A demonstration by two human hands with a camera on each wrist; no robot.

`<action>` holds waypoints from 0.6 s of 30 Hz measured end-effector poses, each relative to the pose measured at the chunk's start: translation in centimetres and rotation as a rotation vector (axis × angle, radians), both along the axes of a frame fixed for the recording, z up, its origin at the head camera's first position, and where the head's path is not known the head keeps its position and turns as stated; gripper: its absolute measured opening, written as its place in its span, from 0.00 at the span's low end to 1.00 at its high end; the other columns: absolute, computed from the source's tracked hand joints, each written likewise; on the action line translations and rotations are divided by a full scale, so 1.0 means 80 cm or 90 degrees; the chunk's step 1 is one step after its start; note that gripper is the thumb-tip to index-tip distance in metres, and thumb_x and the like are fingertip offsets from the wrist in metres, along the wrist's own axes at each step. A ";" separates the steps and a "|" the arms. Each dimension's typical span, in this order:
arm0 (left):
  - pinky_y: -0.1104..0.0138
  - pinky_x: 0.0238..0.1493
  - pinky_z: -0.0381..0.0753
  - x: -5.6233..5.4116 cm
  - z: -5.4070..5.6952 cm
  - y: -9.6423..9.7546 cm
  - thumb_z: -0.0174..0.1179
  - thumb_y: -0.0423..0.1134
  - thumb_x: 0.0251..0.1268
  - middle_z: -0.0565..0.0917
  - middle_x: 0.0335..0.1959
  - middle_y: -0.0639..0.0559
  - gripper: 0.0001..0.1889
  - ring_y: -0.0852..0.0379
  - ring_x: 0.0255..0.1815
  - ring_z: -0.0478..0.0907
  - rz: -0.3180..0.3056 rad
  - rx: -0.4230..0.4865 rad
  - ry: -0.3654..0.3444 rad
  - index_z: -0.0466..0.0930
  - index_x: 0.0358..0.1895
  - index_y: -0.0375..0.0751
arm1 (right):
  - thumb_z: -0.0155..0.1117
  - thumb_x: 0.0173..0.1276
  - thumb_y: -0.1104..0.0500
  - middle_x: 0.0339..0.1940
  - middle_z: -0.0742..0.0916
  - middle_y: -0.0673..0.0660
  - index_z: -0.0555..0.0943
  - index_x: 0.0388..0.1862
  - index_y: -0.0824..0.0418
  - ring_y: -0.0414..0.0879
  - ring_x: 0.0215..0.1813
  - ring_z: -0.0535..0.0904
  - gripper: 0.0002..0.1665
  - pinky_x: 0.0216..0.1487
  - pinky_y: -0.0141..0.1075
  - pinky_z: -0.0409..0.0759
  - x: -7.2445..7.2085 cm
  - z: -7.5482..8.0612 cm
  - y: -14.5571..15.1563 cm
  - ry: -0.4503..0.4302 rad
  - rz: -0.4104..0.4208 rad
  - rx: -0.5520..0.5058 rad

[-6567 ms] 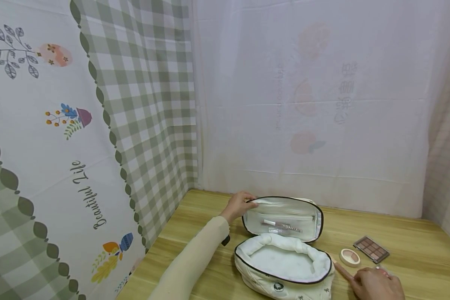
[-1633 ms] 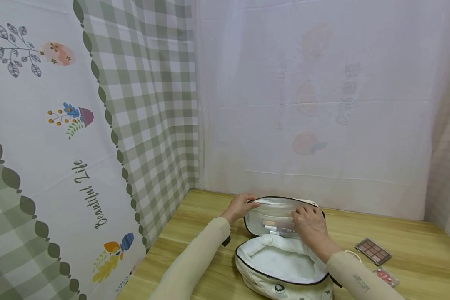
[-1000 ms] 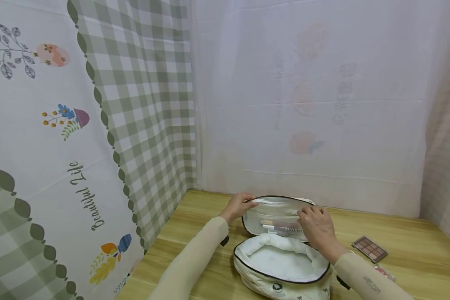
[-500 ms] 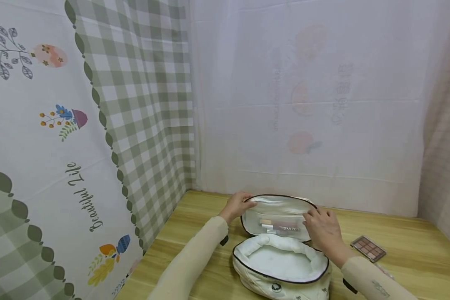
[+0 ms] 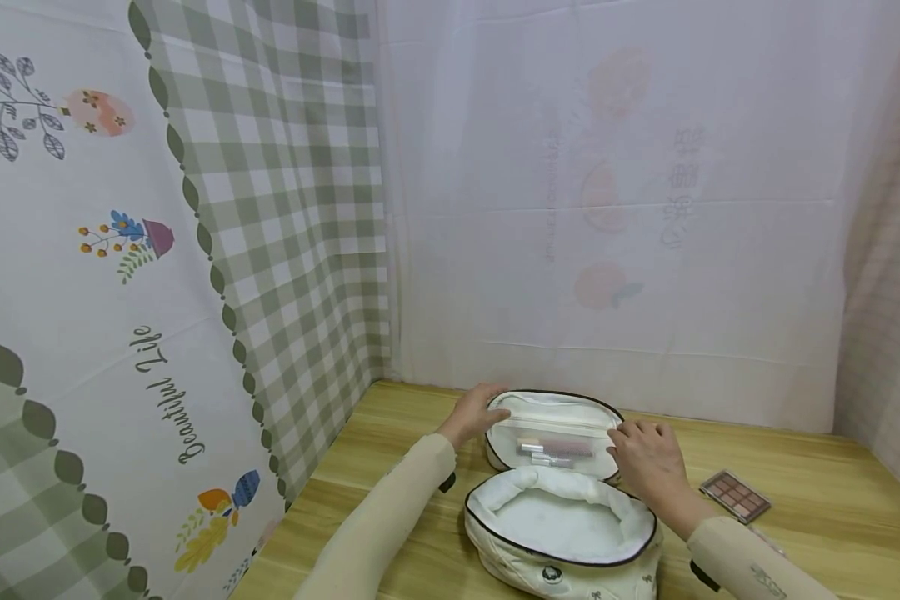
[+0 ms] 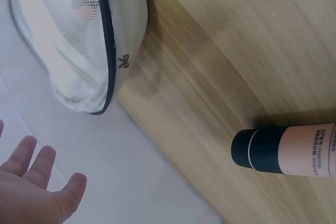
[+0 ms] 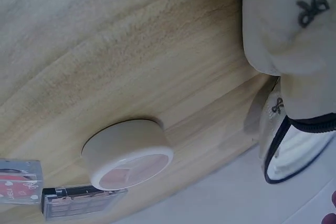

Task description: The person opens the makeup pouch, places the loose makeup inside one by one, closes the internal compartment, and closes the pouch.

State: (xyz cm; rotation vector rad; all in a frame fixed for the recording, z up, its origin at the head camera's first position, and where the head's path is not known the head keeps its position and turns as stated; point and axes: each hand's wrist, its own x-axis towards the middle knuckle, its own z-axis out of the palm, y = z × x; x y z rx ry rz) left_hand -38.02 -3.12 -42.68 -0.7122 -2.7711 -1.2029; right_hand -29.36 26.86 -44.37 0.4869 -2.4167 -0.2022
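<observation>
A cream quilted makeup bag (image 5: 558,558) with dark piping stands with its lid (image 5: 555,404) raised. Several slim cosmetic tubes (image 5: 558,447) show through the lid's see-through mesh pocket; a zip runs along the pocket's top. My left hand (image 5: 474,415) is beside the lid's left edge; in the left wrist view its fingers are spread, apart from the lid. My right hand (image 5: 648,457) is at the lid's right edge, by the end of the pocket zip, with bent fingers. What its fingertips touch is hidden; the right wrist view catches only two fingertips (image 7: 329,219).
Right of the bag lie an eyeshadow palette (image 5: 737,496), a round white two-tone compact (image 7: 128,156) and a clear case with pink inside (image 7: 20,182). A peach tube with a dark cap (image 6: 299,149) lies on the wooden table. White cloth (image 5: 615,250) hangs behind.
My right hand came from the table with a slim beige item to the lid pocket, then slid right along its zip. My left fingers have come off the lid, which sags slightly.
</observation>
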 end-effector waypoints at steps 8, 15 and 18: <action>0.55 0.66 0.69 -0.001 -0.005 -0.005 0.63 0.43 0.70 0.75 0.66 0.46 0.25 0.46 0.69 0.69 -0.021 -0.017 0.010 0.74 0.67 0.39 | 0.78 0.55 0.55 0.39 0.87 0.56 0.86 0.39 0.58 0.57 0.45 0.81 0.14 0.42 0.52 0.72 0.007 0.000 0.000 -0.019 0.004 -0.001; 0.55 0.65 0.70 0.004 -0.011 -0.013 0.66 0.45 0.67 0.77 0.64 0.45 0.27 0.46 0.67 0.70 -0.031 -0.066 0.003 0.76 0.66 0.39 | 0.76 0.56 0.49 0.46 0.87 0.59 0.87 0.49 0.60 0.60 0.48 0.81 0.24 0.46 0.58 0.72 0.021 0.000 -0.003 -0.150 0.006 -0.053; 0.56 0.64 0.71 0.010 -0.013 -0.018 0.66 0.47 0.66 0.78 0.64 0.48 0.27 0.48 0.66 0.72 -0.028 -0.098 -0.011 0.76 0.66 0.42 | 0.75 0.57 0.47 0.48 0.86 0.61 0.86 0.51 0.61 0.61 0.52 0.80 0.27 0.48 0.62 0.71 0.026 0.000 -0.003 -0.231 0.022 -0.082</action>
